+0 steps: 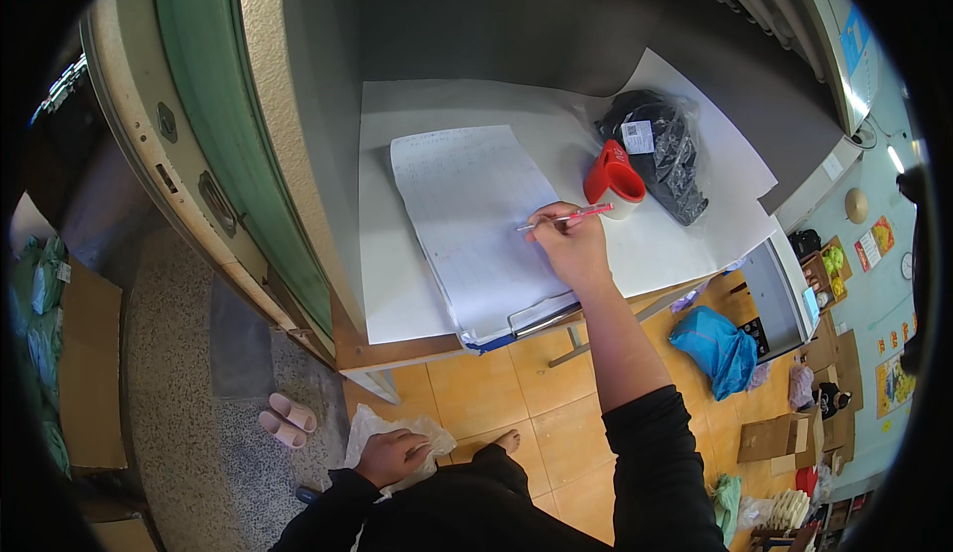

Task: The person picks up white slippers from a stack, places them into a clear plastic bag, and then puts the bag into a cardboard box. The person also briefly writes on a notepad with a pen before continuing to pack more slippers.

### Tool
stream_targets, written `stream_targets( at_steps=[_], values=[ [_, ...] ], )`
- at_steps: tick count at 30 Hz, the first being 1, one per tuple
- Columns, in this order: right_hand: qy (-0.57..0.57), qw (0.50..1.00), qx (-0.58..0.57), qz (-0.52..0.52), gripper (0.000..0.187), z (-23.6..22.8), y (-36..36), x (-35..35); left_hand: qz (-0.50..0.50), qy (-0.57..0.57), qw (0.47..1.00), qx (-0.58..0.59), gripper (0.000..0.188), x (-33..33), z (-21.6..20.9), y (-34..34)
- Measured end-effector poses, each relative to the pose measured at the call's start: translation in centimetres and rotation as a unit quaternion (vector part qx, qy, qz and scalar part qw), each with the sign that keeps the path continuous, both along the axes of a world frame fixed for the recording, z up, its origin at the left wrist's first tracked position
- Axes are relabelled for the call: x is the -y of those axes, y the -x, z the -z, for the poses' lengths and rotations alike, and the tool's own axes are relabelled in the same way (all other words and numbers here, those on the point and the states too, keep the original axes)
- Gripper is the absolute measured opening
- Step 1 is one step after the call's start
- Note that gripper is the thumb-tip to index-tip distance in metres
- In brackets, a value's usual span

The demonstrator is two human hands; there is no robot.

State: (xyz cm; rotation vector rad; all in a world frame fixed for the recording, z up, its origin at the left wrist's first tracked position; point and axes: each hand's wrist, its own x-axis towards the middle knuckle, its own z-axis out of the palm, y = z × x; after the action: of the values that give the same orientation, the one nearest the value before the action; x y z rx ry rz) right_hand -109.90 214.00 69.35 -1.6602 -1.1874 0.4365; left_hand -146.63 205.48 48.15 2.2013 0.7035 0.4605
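Observation:
My right hand point(571, 247) is closed around a red-and-clear pen point(593, 211). The pen's tip meets a sheet of paper point(476, 209), which has faint handwriting near its top. A clipboard point(511, 335) lies under the paper, its clip toward me, on the white-covered desk point(392, 299). Just beyond the pen stands a red-and-white mug point(625, 195). Behind it is a dark item in a clear plastic bag point(663, 150) with a white label. Low by my lap, my left hand point(394, 457) rests over a white plastic bag point(369, 426), fingers loosely bent, apparently holding nothing.
A door frame point(213, 195) stands left of the desk. Pink slippers point(288, 421) lie on the speckled floor. To the right are a blue plastic bag point(717, 351), a cardboard box point(769, 439) and a green bag point(728, 500). Grey panels point(496, 26) border the desk's back.

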Motion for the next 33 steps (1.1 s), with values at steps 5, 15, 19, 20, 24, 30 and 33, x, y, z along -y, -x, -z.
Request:
stream_targets(
  at_steps=[5, 15, 19, 20, 24, 30, 33],
  values=[
    [-0.036, 0.999, -0.005, 0.003, 0.014, 0.26, -0.05, -0.2, -0.002, -0.003, 1.0, 0.006, 0.02, 0.04, 0.13, 0.07],
    [0.012, 1.0, 0.019, -0.009, 0.011, -0.05, -0.07, 0.02, -0.001, -0.004, 1.0, 0.008, 0.02, 0.02, 0.03, 0.04],
    [-0.011, 1.0, -0.004, -0.001, 0.012, -0.25, 0.11, 0.03, -0.002, -0.005, 1.0, 0.01, 0.02, -0.02, 0.06, 0.05],
    [-0.025, 1.0, -0.011, 0.0, 0.012, -0.24, 0.16, 0.0, -0.002, -0.008, 1.0, 0.01, 0.02, -0.04, 0.08, 0.06],
    [-0.03, 1.0, -0.007, 0.001, 0.012, -0.14, 0.22, -0.08, -0.001, -0.01, 1.0, 0.01, 0.02, -0.08, 0.17, 0.13],
    [-0.037, 0.999, -0.022, 0.014, 0.012, -0.02, -0.02, -0.12, 0.003, -0.007, 1.0, 0.003, 0.02, -0.17, 0.16, 0.17],
    [-0.038, 0.999, -0.011, 0.009, 0.013, 0.05, -0.05, -0.19, 0.004, -0.005, 1.0, 0.001, 0.02, -0.18, 0.12, 0.17]
  ],
)
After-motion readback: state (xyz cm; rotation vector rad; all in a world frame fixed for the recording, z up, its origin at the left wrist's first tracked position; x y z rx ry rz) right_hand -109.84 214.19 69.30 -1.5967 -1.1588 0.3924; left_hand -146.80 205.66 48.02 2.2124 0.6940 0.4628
